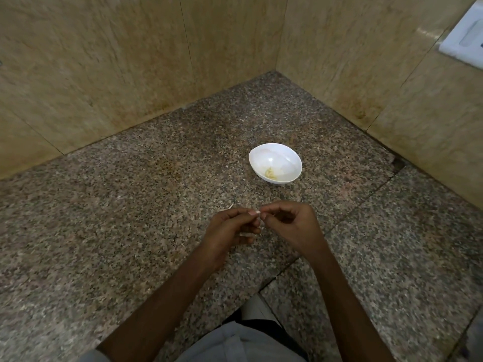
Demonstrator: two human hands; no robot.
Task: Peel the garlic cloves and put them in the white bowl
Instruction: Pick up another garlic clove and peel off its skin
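Small pale garlic clove (258, 218), mostly hidden, pinched above the speckled granite counter (130, 205): left hand (230, 231) curls round it, right hand (292, 226) nips its skin. Peeling's underway; next comes the oval white bowl (277, 155).

The left hand (230, 231) and right hand (295, 226) pinch a small garlic clove (258, 217) between them, the white bowl (287, 158) beyond their fingertips.

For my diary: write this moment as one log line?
phase: peeling | left hand, right hand: pinch small pale piece | white bowl: holds yellowish garlic bits
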